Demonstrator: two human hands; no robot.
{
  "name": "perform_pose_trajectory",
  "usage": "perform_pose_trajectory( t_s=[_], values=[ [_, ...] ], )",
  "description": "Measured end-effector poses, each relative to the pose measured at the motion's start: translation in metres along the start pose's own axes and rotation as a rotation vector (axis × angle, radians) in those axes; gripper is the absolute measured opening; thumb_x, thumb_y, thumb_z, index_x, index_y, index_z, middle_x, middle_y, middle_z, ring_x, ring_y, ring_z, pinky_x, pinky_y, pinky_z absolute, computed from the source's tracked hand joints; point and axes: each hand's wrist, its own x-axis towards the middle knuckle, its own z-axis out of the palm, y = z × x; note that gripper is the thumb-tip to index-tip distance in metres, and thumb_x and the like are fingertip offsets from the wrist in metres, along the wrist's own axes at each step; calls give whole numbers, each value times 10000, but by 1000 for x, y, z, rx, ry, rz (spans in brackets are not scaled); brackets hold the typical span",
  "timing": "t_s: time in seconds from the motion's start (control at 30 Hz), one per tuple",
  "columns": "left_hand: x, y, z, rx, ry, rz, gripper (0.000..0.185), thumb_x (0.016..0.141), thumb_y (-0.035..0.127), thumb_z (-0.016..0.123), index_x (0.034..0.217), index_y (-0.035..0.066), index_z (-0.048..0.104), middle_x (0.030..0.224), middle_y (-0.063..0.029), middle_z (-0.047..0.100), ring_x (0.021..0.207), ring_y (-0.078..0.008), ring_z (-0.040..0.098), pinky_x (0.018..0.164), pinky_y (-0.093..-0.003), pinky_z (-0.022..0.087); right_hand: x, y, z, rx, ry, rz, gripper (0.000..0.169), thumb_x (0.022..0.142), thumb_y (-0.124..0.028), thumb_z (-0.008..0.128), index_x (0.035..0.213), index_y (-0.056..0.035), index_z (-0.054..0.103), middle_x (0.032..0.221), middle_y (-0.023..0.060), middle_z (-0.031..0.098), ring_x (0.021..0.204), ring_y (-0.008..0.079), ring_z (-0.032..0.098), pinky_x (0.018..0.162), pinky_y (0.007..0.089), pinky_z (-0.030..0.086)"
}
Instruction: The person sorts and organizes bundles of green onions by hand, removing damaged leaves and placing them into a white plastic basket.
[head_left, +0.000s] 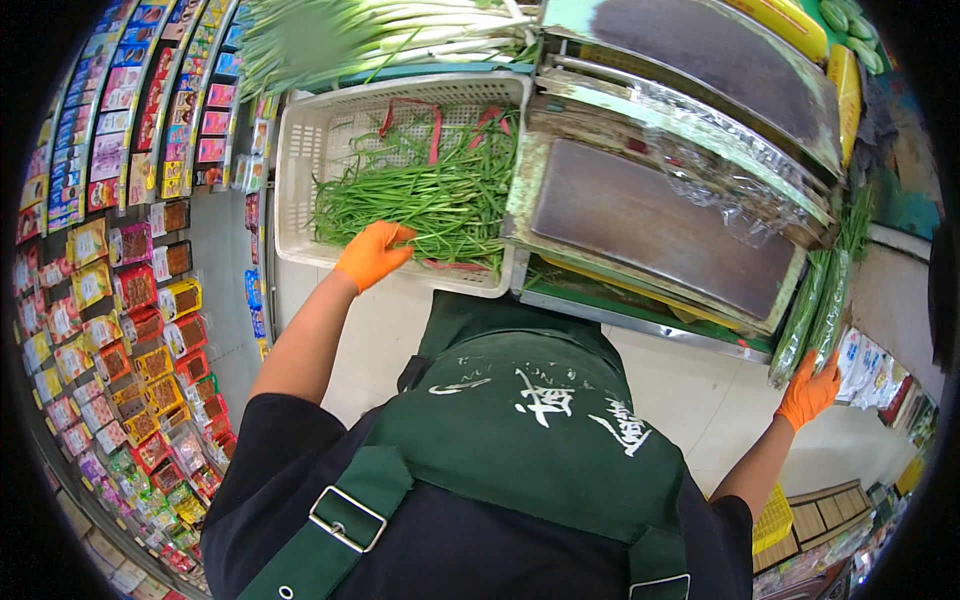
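Note:
My left hand (375, 256), in an orange glove, is at the near rim of a white plastic crate (296, 217). Its thumb and fingers are apart beside a loose heap of thin green chives (420, 202); whether the fingertips touch the stems is hard to tell. Far to the right, my right hand (810, 391), gloved the same way, has its fingers around the near end of a plastic-wrapped bundle of long greens (831, 300). Another wrapped bundle (799, 322) lies along its left side.
A worn wrapping machine with a dark flat plate (660, 225) and crumpled clear film (705, 180) stands between my hands. Pale-stemmed leeks or large scallions (442, 30) lie behind the crate. Shelves of packaged snacks (142, 300) line the left. A yellow basket (772, 517) stands low on the right.

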Motion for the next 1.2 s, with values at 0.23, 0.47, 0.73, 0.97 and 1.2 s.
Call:
perform_pose_trajectory(
  t_s=[0.23,0.47,0.73,0.97,1.2],
  values=[
    [123,-69,-15,576,183,451,1013,781,335,880,1598,103,330,1380,-178,625,1304,-355,584,1092,-435,482,-74,-285,-111,762,-61,-534,441,891,73,663,1304,-69,714,1255,170,674,1181,303,625,1032,391,487],
    [106,-63,-11,486,-182,112,606,782,265,845,1279,64,561,1113,-202,709,1063,-412,672,921,-484,548,-185,-411,-141,837,-381,-432,405,886,36,694,1256,-123,727,1208,151,681,1105,307,654,957,389,525],
    [87,-87,-81,-909,-484,-181,352,940,193,738,1226,22,626,1033,-78,694,783,-176,668,715,-360,575,-195,-493,-151,971,-500,-489,367,893,-2,722,1242,-115,718,1174,154,683,1062,340,655,925,407,530],
    [51,-38,-118,-931,-662,-3,447,952,214,733,1331,6,622,888,-92,699,737,-165,694,653,-323,570,-179,-568,-126,1404,-933,-106,647,896,-163,809,1484,-86,552,1341,173,618,1136,293,650,986,403,531],
    [16,-2,-130,-1052,-622,334,476,903,238,705,1290,-29,636,882,-108,719,794,-227,723,932,-387,564,-143,-636,-147,1550,-1203,-390,447,984,-166,684,1392,-36,556,1026,124,730,917,238,708,845,380,560]
  ],
)
